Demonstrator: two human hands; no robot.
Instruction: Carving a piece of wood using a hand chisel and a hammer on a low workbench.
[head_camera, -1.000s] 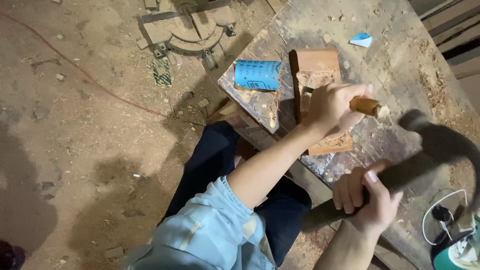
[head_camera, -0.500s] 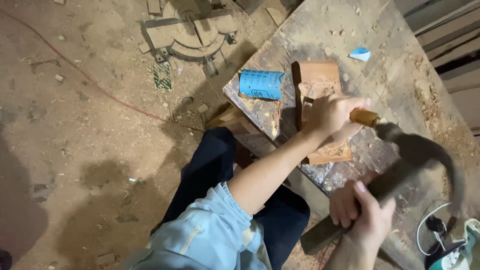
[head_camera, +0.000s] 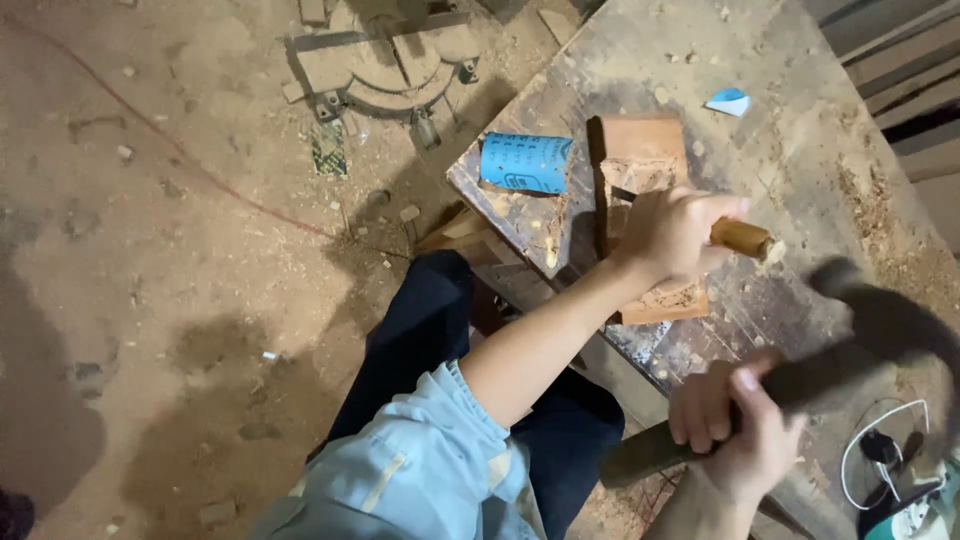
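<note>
Two hands (head_camera: 672, 232) (head_camera: 735, 425) grip chisel (head_camera: 742, 238), mallet (head_camera: 860, 350)

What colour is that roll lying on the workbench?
Blue, with small dark print; the roll shows clearly in the head view.

Sandpaper roll (head_camera: 525, 163): blue, with a printed pattern. Wood block (head_camera: 648, 205): reddish-brown. Chisel handle (head_camera: 741, 238): amber-brown. Mallet (head_camera: 800, 375): dark, possibly black; motion-blurred. Sleeve (head_camera: 420, 465): light blue. Trousers (head_camera: 430, 330): navy.
</note>
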